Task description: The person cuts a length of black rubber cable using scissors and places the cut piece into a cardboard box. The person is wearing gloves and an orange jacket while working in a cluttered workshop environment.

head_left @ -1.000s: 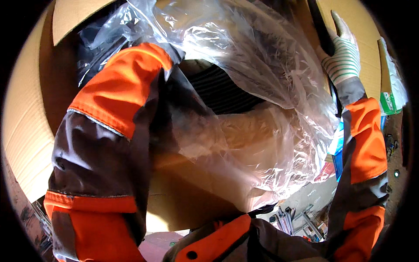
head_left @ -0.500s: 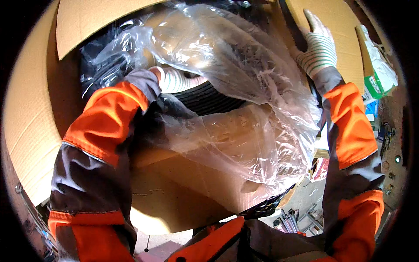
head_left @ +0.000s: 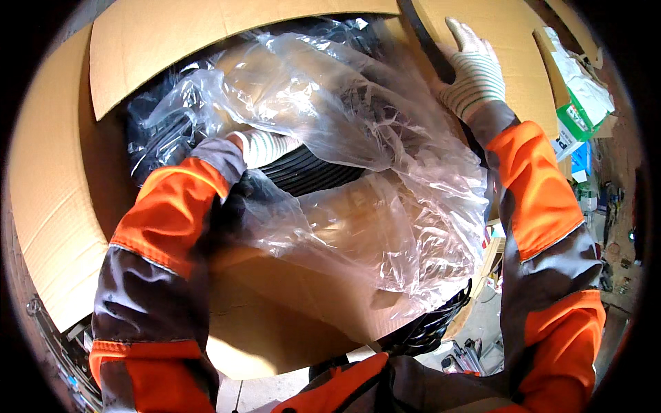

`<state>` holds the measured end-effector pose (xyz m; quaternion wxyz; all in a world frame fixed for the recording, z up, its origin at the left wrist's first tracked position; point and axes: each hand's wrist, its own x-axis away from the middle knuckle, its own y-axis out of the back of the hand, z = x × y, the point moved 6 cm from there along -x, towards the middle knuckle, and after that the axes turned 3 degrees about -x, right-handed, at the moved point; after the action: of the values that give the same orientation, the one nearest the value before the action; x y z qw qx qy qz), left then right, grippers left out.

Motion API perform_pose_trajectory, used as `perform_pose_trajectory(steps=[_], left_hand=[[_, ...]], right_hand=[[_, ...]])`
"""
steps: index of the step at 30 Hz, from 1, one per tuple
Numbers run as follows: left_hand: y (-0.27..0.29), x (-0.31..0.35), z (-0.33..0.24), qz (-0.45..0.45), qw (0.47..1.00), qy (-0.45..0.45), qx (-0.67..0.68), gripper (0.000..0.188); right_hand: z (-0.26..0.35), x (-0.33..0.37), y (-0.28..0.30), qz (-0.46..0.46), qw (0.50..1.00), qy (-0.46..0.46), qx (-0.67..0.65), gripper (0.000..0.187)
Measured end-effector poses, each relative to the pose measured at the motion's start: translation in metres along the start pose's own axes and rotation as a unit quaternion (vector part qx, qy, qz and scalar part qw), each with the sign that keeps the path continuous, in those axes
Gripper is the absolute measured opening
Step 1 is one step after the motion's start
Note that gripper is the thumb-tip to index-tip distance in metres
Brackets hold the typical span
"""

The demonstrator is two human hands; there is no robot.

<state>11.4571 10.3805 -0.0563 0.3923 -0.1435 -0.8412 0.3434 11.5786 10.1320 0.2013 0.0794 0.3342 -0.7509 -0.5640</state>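
A large open cardboard box (head_left: 296, 303) holds a coil of black ribbed hose or cable (head_left: 310, 172) under crumpled clear plastic film (head_left: 406, 227). My left hand (head_left: 267, 149), in a white glove with green stripes, reaches in at the coil's upper left. Its fingers slip beneath the film beside the black windings and are hidden. At the upper right my right hand (head_left: 475, 72), gloved alike, lies against a raised box flap (head_left: 520, 65) with its fingers stretched out, holding nothing.
Another wide flap (head_left: 241, 31) arches over the far side, and a third (head_left: 48, 206) stands at the left. Right of the box are a green and white carton (head_left: 578, 113) and a cluttered floor. A black bundle (head_left: 434, 323) hangs at the near right edge.
The view has shifted, so the box sits lower in it. A little more of the black coil shows by my left hand. My right hand stays against the flap.
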Motion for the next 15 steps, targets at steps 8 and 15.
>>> perform_pose_trajectory(steps=[8, 15], left_hand=[[-0.001, -0.013, -0.002, -0.035, 0.970, -0.055, -0.234, 0.056], [-0.001, -0.011, -0.017, -0.072, 0.910, -0.094, -0.397, 0.059]], right_hand=[[-0.012, 0.010, -0.011, -0.019, 0.999, 0.000, -0.041, 0.051], [-0.002, 0.009, 0.003, 0.026, 0.998, -0.027, -0.056, 0.053]])
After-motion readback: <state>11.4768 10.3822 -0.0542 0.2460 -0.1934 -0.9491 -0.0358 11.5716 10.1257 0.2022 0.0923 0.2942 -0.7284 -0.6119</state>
